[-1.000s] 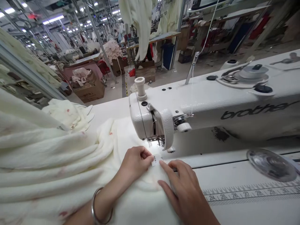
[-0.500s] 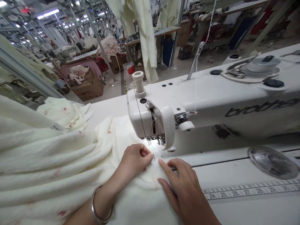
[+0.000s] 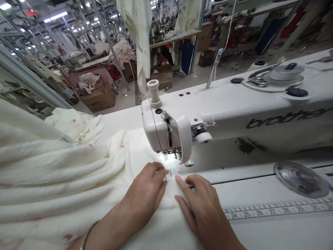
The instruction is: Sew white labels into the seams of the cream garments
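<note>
Cream plush fabric with small reddish marks lies in folds across the left of the machine bed and under both hands. A small white label with dark print lies on it, just in front of the lit needle area of the white sewing machine. My left hand has its fingers bent together at the label's left edge; what is between them, if anything, is hidden. My right hand rests with thumb and forefinger apart on the fabric, its forefinger tip beside the label's right side.
A clear round plastic disc stands on the right of the table, behind a printed ruler scale. More cream pieces are heaped at the back left. Thread runs down to the machine's tension dial. Beyond are cardboard boxes and hanging cloth.
My left hand has turned so its back faces up, and its wrist has come lower and nearer. My right hand stays almost in place. Hanging cloth behind the machine has shifted left.
</note>
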{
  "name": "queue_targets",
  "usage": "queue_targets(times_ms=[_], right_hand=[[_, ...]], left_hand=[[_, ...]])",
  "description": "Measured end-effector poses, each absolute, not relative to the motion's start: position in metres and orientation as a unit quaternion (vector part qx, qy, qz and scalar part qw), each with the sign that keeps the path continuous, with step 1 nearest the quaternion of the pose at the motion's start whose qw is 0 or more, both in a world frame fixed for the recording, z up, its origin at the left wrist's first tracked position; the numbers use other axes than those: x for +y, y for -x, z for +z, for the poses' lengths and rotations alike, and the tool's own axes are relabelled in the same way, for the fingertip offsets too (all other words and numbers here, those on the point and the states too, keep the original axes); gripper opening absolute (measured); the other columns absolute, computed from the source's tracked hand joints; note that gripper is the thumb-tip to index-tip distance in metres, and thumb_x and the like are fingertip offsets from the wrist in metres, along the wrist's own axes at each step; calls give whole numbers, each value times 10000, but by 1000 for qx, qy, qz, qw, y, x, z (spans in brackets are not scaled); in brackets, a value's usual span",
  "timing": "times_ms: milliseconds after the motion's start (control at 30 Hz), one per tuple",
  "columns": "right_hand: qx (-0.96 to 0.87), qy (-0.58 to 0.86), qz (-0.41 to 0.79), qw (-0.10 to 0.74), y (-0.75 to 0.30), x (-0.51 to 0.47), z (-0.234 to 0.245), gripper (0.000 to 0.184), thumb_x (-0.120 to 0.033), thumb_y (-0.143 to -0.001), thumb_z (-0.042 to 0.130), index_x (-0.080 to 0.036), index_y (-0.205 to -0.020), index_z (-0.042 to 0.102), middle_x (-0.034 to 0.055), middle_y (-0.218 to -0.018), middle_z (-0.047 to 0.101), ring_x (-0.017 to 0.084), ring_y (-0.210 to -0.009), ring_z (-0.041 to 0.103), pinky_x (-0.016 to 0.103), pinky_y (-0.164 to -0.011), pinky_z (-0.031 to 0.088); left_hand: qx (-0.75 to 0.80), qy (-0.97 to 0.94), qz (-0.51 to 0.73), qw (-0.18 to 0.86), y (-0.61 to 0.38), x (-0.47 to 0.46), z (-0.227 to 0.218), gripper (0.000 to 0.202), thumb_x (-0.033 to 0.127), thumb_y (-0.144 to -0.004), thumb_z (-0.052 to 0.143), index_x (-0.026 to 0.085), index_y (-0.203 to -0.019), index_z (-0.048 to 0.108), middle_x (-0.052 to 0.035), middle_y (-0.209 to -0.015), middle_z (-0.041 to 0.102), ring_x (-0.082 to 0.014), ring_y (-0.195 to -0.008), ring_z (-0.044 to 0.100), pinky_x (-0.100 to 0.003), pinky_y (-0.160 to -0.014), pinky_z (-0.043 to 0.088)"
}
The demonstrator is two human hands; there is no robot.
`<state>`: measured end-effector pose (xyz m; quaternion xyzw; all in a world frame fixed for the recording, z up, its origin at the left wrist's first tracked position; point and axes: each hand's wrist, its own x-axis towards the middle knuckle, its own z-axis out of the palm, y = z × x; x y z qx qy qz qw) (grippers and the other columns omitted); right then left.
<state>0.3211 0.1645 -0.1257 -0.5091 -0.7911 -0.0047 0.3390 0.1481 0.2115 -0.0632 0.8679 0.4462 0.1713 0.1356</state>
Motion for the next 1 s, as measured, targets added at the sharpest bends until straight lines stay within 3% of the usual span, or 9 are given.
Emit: queue_targets(times_ms=[133,333,533,767,867,1000], right_hand=[[-790,509,-11,342,-321,164,-127,314,-176,-925,435,-50,-1187,554,141,-1007,467,262,-957,468,396,-745,440],[-785,507,-15,356,-320,164,-126,305,-167,-923,435,-47,-1169,572,138,-997,478,253,-950,480,385,-747,436],[-784,507,-22,357,-321,166,-124,298,-171,-916,450,-49,-1155,580,143,-985,495,258,-941,493,399,-756,452],[-786,504,-21,357,-321,163,-123,295,-169,-918,455,-58,-1166,569,146,-977,505,258,-929,499,413,-741,476],[-783,503,27,365,-332,172,-115,261,-177,-940,420,-97,-1138,571,116,-957,541,217,-911,528,352,-741,505],[-802,517,-11,297,-347,216,-107,338,-93,-938,292,-152,-1030,612,97,-928,608,201,-931,572,313,-751,523]], left_hand=[[307,-944,115,40,-137,197,-74,409,145,-901,456,15,-1288,445,-204,-1332,503,-277,-1297,436,-402,-1031,475],[292,-954,58,43,-127,198,-86,517,176,-912,430,21,-1394,323,-193,-1457,363,-263,-1403,253,-413,-1109,393],[305,-950,39,57,-127,198,-84,537,190,-916,410,75,-1428,299,-170,-1488,317,-258,-1407,243,-426,-1110,384],[301,-952,29,42,-131,198,-83,552,175,-901,425,62,-1426,301,-184,-1480,326,-270,-1395,269,-429,-1102,392],[290,-956,27,22,-132,199,-81,529,164,-892,432,31,-1396,343,-202,-1459,355,-291,-1378,301,-426,-1092,404],[269,-963,27,12,-133,201,-77,484,163,-886,433,-1,-1340,403,-233,-1406,419,-324,-1335,369,-439,-1059,439]])
